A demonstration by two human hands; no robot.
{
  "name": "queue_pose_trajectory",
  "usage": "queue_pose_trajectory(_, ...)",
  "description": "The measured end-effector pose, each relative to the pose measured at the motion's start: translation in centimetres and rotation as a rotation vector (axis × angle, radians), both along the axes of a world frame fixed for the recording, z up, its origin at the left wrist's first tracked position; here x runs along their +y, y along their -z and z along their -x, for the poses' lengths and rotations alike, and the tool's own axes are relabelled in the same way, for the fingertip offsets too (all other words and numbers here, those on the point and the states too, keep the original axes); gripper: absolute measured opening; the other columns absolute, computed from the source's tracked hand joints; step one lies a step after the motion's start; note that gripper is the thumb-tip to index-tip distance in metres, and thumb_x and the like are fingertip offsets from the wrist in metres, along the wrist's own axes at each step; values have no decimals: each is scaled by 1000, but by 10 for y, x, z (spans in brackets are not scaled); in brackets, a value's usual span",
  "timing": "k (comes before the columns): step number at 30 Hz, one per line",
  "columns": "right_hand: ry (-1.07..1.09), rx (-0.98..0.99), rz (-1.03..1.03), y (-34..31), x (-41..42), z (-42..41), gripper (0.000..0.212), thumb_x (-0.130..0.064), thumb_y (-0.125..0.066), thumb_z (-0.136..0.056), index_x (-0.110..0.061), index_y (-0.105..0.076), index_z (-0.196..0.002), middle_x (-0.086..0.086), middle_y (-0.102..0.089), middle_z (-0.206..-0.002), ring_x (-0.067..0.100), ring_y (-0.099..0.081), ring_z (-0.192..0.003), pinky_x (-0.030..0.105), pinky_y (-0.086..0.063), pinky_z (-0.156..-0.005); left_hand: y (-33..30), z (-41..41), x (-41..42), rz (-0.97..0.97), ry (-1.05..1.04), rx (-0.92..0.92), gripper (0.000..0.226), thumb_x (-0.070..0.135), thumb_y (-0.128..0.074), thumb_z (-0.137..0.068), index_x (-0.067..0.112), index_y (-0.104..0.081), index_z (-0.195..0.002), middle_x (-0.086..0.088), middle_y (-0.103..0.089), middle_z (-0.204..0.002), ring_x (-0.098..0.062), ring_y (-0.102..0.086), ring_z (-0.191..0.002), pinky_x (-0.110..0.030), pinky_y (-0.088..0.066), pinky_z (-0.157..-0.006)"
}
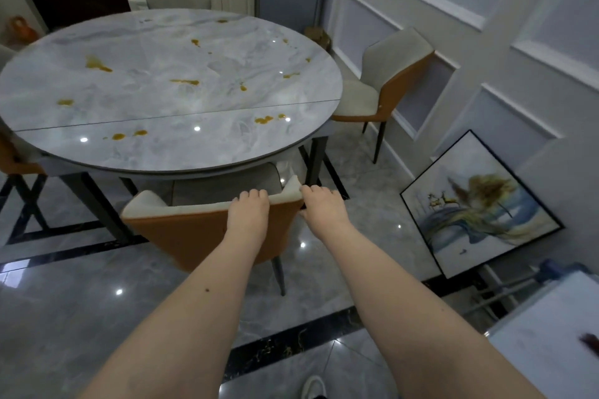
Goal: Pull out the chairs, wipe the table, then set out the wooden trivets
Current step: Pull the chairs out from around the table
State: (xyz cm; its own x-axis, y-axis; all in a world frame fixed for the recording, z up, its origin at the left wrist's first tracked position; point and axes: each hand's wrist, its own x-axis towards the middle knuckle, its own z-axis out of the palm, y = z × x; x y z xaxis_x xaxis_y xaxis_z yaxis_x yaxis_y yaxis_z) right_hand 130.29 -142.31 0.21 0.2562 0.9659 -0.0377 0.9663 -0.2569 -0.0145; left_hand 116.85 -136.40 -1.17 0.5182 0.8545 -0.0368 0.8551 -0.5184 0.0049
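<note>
**First chair in hand, table unwiped, trivets nowhere in sight**

The near chair (207,230), orange-backed with a pale cushioned rim, stands at the near edge of the round marble table (168,152), its seat tucked partly under the top. Both hands grasp its backrest: the left hand (249,210) has its fingers curled over the top rim near the middle, and the right hand (319,204) is clenched round the rim's right-hand corner. By my reading this is the very start of the job, the chair gripped for pulling and not yet clear of the table

A second chair (385,81) stands at the table's right side, near the panelled wall, its seat close against the table's edge; whether it counts as pulled out I cannot tell. A sliver of another orange chair (16,159) shows at the left edge, still close in. The tabletop carries scattered yellow-brown spills (184,82) from the far side to the near rim, so the wiping is all to come. No cloth and no wooden trivets show anywhere in view

Behind the near chair the glossy tiled floor (81,301) gives room to drag it back. To the right a framed picture (479,204) leans against the wall, near enough to mind if the chair swings that way, and a white surface (544,340) juts in at the lower right corner
</note>
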Motion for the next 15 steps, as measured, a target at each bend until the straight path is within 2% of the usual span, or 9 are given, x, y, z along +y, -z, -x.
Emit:
queue_pose_trajectory(3, 53, 18, -8, -1, -7, -42, 44, -25, -53, -95, -13, -39, -135, 8, -53, -129, 26, -48, -120, 38, -35, -99, -4, -43, -1, 20, 65, -19, 38, 17, -55, -91, 11, -41, -127, -8, -50, -126, -26, -47, -117, -35, -41, -93)
queue_pose_trajectory(6, 89, 33, 7, 0, -11, -84, 44, -26, -52, -95, -14, -39, -135, 8, -51, -130, 27, -47, -121, 38, -35, -100, -6, -87, 2, 46, 105, -6, 50, 19, -61, -89, 10, -38, -132, -8, -48, -129, -25, -46, -120, -35, -41, -95)
queue_pose_trajectory(11, 142, 6, 19, -3, -8, -180, 44, -20, -57, -92, -15, -40, -132, 7, -52, -129, 25, -48, -118, 35, -35, -96, -10, -187, 13, 69, 165, 36, 34, 17, -54, -93, 11, -42, -124, -8, -49, -129, -26, -46, -119, -35, -42, -92)
queue_pose_trajectory(15, 169, -10, 16, -20, -2, -260, 46, -17, -56, -92, -14, -39, -135, 8, -51, -130, 27, -48, -119, 36, -35, -97, -17, -266, 19, 66, 200, 17, 37, 17, -59, -90, 11, -41, -123, -7, -51, -125, -24, -48, -115, -32, -44, -84)
